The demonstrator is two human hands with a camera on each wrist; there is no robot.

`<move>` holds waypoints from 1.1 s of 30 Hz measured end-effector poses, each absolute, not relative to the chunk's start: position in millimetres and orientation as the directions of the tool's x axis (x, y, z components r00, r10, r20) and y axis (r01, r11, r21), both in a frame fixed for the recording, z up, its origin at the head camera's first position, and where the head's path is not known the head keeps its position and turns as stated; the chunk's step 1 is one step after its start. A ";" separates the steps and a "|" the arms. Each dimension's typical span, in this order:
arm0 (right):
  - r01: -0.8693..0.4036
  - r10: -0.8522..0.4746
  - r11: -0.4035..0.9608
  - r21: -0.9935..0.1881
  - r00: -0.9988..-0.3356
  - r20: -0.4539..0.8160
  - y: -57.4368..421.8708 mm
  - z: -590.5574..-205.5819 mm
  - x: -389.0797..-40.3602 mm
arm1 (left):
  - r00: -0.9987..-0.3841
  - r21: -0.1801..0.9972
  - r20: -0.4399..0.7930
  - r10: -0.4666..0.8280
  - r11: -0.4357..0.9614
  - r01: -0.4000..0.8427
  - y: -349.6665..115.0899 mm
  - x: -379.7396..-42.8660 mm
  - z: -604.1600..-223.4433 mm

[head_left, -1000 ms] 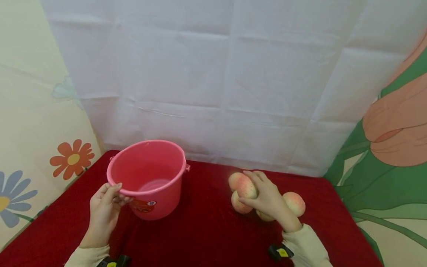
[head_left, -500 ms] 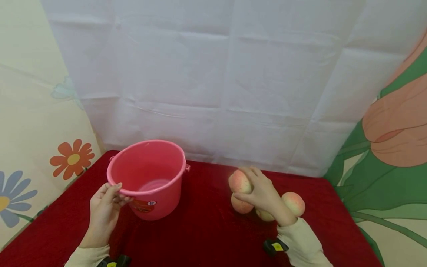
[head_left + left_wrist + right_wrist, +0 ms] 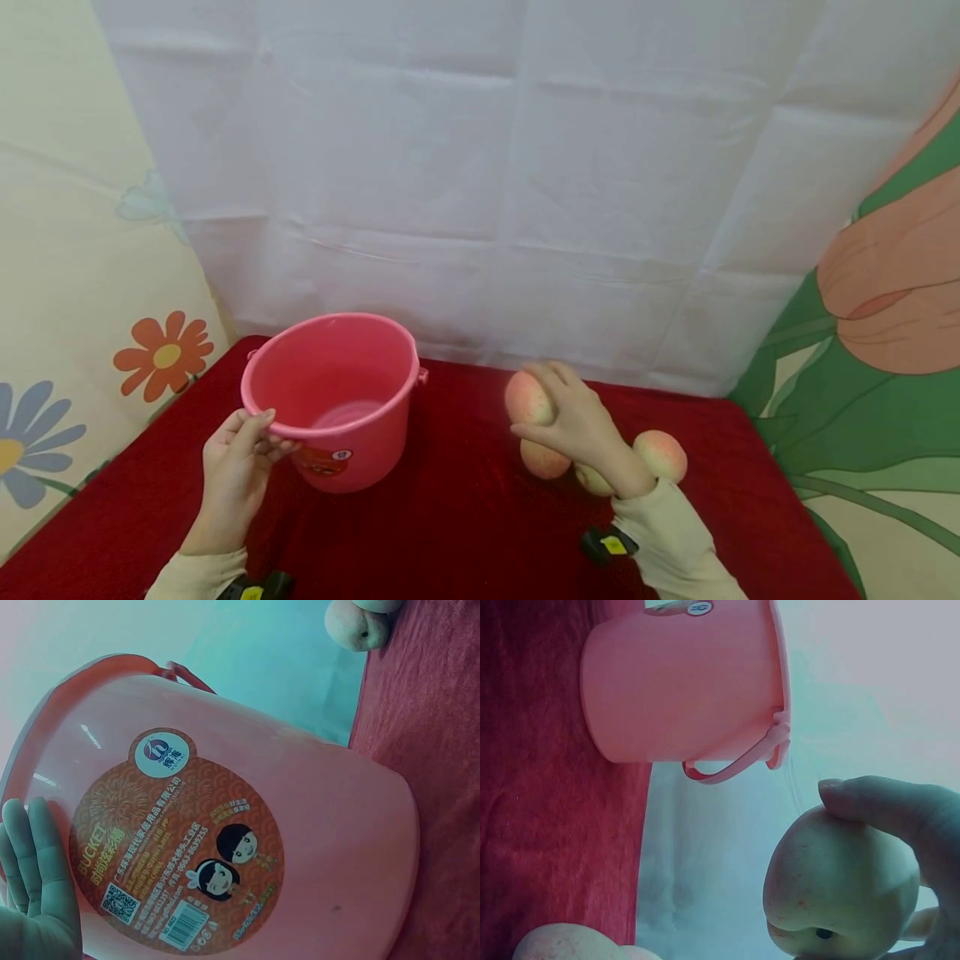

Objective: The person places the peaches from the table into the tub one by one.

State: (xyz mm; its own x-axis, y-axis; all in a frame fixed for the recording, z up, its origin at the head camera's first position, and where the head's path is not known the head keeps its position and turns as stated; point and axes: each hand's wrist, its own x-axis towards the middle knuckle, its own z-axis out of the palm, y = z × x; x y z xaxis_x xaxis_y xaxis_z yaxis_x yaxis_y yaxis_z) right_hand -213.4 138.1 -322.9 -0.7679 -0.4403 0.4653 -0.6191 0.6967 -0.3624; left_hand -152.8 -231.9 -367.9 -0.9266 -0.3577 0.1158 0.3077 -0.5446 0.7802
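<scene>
In the head view my left hand [image 3: 236, 467] grips the near rim of a pink bucket [image 3: 360, 462], thumb over the edge and fingers against the outside. The bucket stands upright on the red cloth. Its orange label [image 3: 180, 847] fills much of the left wrist view. My right hand [image 3: 581, 417] holds a pinkish peach [image 3: 528, 398] between thumb and fingers; the right wrist view shows this peach [image 3: 840, 885] raised above the cloth. Under it in the head view sits another peach [image 3: 545, 460]. The right wrist partly covers a yellowish peach [image 3: 592, 481].
One more peach [image 3: 660, 456] lies right of my right wrist. The red cloth [image 3: 450, 533] covers the table, with a white sheet [image 3: 480, 208] hanging behind it. The bucket's handle [image 3: 739, 765] hangs at its side, toward the peaches.
My right hand has moved left and slightly up with the held peach, away from the peaches at right. My left hand and the bucket stay in place.
</scene>
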 end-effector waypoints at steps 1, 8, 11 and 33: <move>-0.615 -0.440 0.699 -0.365 -0.772 0.459 136.9 -322.7 -213.2 | -0.926 0.783 0.117 -0.359 -0.540 0.309 -231.8 -152.9 -367.8; -0.653 -0.463 0.654 -0.382 -0.744 0.481 126.8 -321.3 -213.6 | -0.922 0.785 0.130 -0.364 -0.531 0.320 -231.3 -153.0 -367.7; -0.659 -0.465 0.645 -0.388 -0.741 0.485 122.3 -318.6 -213.4 | -0.921 0.789 0.125 -0.369 -0.526 0.318 -231.1 -153.3 -367.7; -0.673 -0.491 0.613 -0.414 -0.735 0.468 96.1 -308.0 -206.8 | -0.900 0.915 0.161 -0.405 -0.281 0.290 -253.6 -165.1 -402.0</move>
State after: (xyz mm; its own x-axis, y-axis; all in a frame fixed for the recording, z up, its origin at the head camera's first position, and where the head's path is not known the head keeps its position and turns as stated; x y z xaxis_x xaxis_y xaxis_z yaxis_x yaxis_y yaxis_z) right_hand -206.8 96.1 -308.0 -0.7345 -0.4909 0.4684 -0.6734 0.6126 -0.4138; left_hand -165.1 -253.6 -402.0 -0.9000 -0.4051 0.1607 0.2898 -0.2809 0.9149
